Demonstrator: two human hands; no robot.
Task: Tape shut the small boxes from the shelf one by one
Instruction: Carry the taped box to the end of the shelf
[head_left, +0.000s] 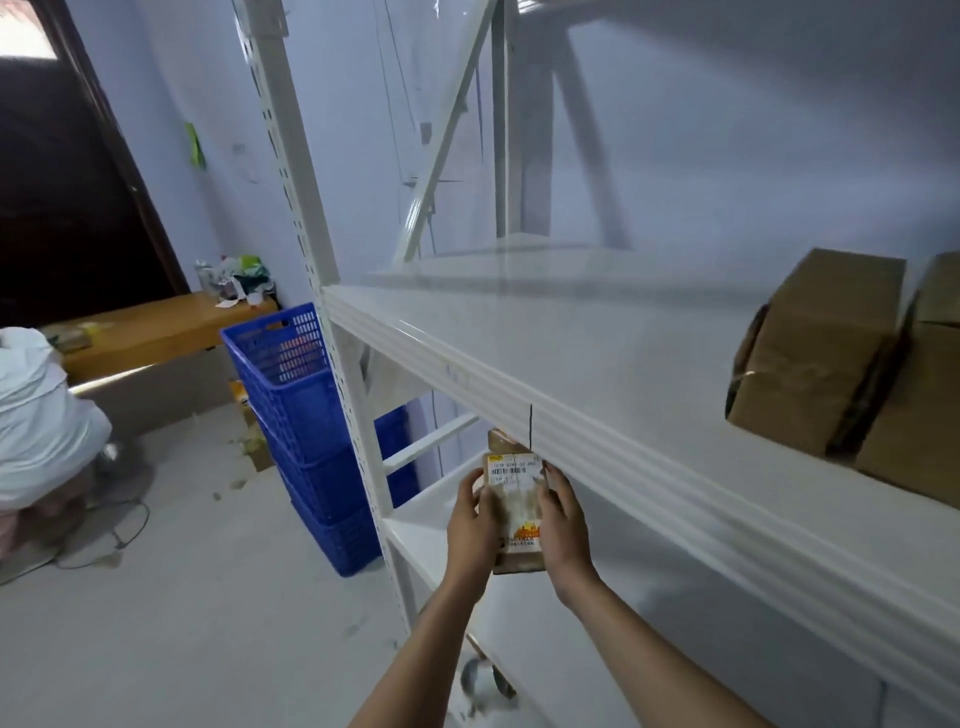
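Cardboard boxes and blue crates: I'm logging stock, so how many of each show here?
Small labelled brown cardboard box, held by both hands: 1
Large brown cardboard boxes on the white shelf: 2
Blue plastic lattice crates, stacked: 3
Total: 6

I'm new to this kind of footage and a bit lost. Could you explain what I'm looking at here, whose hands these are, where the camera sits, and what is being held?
There is no machine here. A person wears a wide-angle camera on the head, so you look forward and down along their arms. The left hand and right hand each have a grip on one side of a small box with a barcode label, just under the edge of a white shelf. Two larger cardboard boxes sit on that shelf at the right. Blue crates stand stacked on the floor beside the rack.
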